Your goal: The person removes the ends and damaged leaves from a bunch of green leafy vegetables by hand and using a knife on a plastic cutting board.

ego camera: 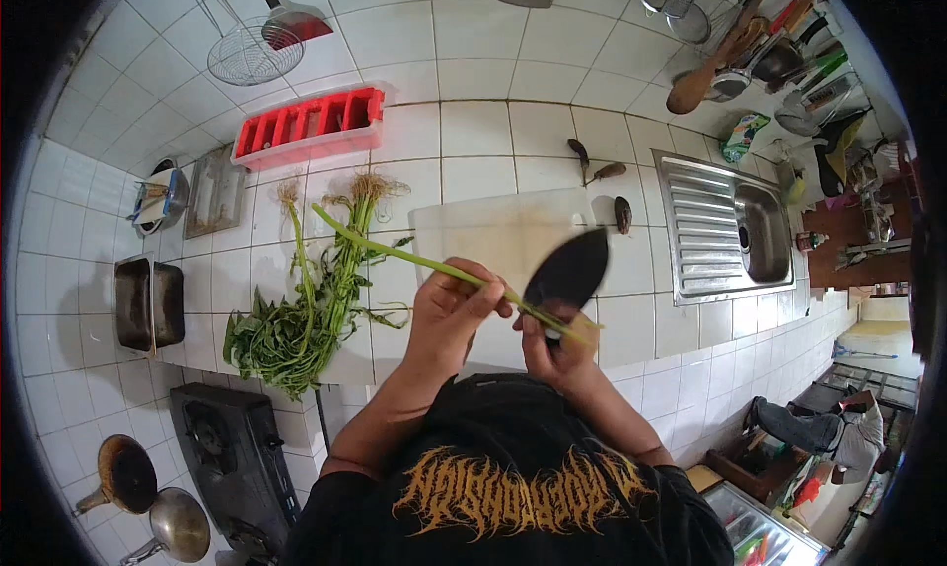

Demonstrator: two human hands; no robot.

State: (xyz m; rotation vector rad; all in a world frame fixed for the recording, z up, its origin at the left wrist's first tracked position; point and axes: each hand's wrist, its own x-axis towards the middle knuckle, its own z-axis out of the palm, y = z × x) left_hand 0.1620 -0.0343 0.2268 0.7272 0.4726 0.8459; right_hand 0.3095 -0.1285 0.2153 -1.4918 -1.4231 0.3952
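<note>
A long green vegetable stalk (399,255) runs slantwise through both hands, above a white cutting board (436,233). My left hand (455,311) pinches it near the middle between thumb and fingers. My right hand (558,348) grips a knife with a broad dark blade (570,266); its handle is mostly hidden. The blade is blurred and points up, away from me. At the right hand's thumb, the stalk's lower end looks split or peeled. Left of the board lies a bundle of leafy greens (344,270), roots towards the wall and leaves at the counter's front edge.
Three small dark vegetables, apparently eggplants (623,215), lie right of the board. Further right is a steel sink (762,233). A red divided container (311,126) stands by the wall. Lower left is a gas stove (229,462). A person (836,433) is in the background.
</note>
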